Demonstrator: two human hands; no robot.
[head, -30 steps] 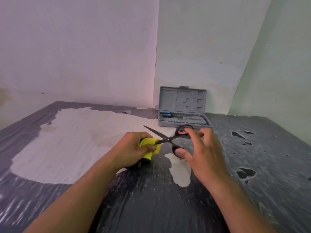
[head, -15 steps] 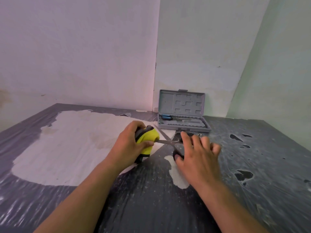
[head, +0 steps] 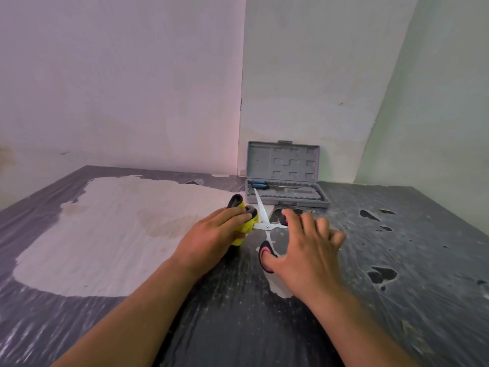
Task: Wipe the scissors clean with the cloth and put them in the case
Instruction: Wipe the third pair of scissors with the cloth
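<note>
The scissors (head: pixel 266 226), steel blades with black and pink handles, are spread wide open just above the table. My right hand (head: pixel 304 247) holds them with its thumb through the near handle loop and its fingers over the far loop. One blade points up toward the case, the other runs left into the yellow and grey cloth (head: pixel 244 219). My left hand (head: pixel 211 234) grips that cloth wrapped round the blade. The grey plastic case (head: pixel 287 194) stands open at the back by the wall corner, lid upright.
A blue-handled screwdriver (head: pixel 260 184) lies in the case's rear slot. The table (head: pixel 397 260) is covered in worn dark film with a large bare pale patch (head: pixel 105 234) on the left. Walls close in behind and to the right.
The scissors have opened wider, one blade now swinging up toward the case. My left hand with the cloth stays on the other blade and has shifted slightly right.
</note>
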